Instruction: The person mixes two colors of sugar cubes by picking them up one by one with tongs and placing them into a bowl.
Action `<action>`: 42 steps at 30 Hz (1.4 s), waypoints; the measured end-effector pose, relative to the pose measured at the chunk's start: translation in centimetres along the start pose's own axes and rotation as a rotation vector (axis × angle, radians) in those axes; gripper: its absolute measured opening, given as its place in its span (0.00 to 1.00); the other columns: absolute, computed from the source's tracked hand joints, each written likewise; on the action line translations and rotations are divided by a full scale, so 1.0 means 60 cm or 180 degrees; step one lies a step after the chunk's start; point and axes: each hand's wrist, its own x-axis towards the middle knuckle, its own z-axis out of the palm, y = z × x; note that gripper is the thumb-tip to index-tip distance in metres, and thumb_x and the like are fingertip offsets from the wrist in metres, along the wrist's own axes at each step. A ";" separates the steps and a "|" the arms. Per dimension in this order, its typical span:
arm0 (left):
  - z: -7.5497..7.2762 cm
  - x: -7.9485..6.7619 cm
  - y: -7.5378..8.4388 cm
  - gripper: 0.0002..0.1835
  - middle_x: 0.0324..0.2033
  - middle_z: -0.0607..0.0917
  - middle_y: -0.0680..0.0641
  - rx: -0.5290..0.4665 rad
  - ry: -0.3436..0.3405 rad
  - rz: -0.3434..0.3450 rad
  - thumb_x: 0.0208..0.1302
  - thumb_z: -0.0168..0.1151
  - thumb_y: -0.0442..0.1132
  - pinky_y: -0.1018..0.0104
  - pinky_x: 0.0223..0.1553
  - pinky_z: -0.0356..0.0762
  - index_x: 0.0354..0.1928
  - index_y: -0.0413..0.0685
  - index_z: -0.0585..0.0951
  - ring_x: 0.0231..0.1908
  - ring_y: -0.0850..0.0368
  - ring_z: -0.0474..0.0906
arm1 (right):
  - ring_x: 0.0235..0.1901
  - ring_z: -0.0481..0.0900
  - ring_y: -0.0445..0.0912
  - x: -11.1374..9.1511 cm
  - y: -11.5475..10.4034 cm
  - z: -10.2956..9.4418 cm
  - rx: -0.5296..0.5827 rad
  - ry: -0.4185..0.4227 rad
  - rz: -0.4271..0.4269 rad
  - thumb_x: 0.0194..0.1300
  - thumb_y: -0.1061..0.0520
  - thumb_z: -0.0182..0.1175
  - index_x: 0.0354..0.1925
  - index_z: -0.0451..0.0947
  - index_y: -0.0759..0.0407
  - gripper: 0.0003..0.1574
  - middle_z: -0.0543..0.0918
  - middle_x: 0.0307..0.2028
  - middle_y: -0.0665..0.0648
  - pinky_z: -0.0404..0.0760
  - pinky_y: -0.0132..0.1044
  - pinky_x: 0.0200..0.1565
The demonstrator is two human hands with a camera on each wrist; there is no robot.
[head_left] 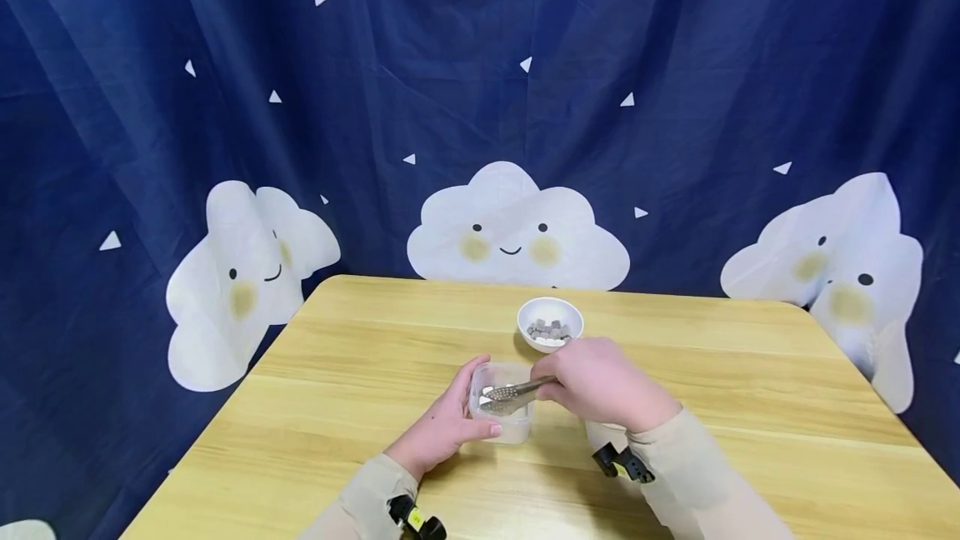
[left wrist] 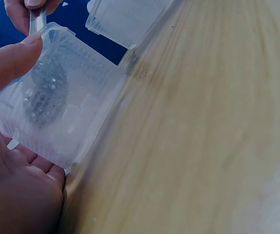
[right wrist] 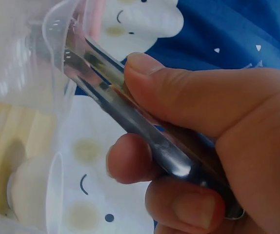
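Observation:
A clear plastic container (head_left: 512, 432) stands on the table, gripped by my left hand (head_left: 438, 427) with the thumb at its near side and the fingers round its left side. White pieces lie in it. My right hand (head_left: 603, 382) holds metal tongs (right wrist: 154, 141) between thumb and fingers. The perforated ends of the tongs (left wrist: 45, 95) reach down into the container. Whether they pinch a piece cannot be made out. Behind the container is a white bowl (head_left: 551, 307) with grey and white cubes (head_left: 547, 330) in it.
A second clear container (left wrist: 125, 24) stands to the right, mostly hidden under my right wrist in the head view. The wooden table (head_left: 360, 357) reaches back to a dark blue curtain (head_left: 450, 65) with cloud faces. Each wrist wears a black strap.

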 end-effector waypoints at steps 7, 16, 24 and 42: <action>-0.001 0.000 -0.001 0.57 0.75 0.62 0.43 -0.0004 0.0004 0.0032 0.57 0.73 0.34 0.51 0.69 0.63 0.81 0.56 0.47 0.64 0.49 0.73 | 0.22 0.70 0.34 -0.010 0.015 -0.011 0.0054 0.0146 0.0101 0.62 0.50 0.71 0.35 0.86 0.42 0.02 0.80 0.26 0.35 0.72 0.36 0.25; 0.000 0.002 -0.003 0.56 0.75 0.61 0.44 -0.0053 0.0016 0.0043 0.57 0.73 0.32 0.51 0.70 0.62 0.81 0.55 0.48 0.68 0.47 0.67 | 0.24 0.73 0.36 -0.030 0.044 -0.030 -0.0069 0.0558 0.0298 0.63 0.51 0.71 0.35 0.84 0.42 0.04 0.78 0.26 0.36 0.73 0.37 0.25; 0.001 0.002 -0.005 0.56 0.75 0.61 0.43 0.0017 0.0050 0.0041 0.57 0.73 0.32 0.52 0.69 0.64 0.81 0.56 0.48 0.66 0.48 0.69 | 0.23 0.73 0.37 -0.050 0.070 -0.031 -0.0111 0.0786 0.0682 0.63 0.54 0.71 0.38 0.86 0.45 0.04 0.82 0.28 0.39 0.74 0.41 0.24; 0.000 0.001 -0.003 0.56 0.76 0.57 0.45 0.0082 0.0065 0.0039 0.57 0.73 0.33 0.49 0.73 0.53 0.81 0.55 0.48 0.71 0.49 0.60 | 0.20 0.74 0.42 -0.066 0.110 -0.011 -0.0300 0.0561 0.1372 0.64 0.50 0.69 0.34 0.85 0.45 0.03 0.81 0.24 0.43 0.71 0.44 0.19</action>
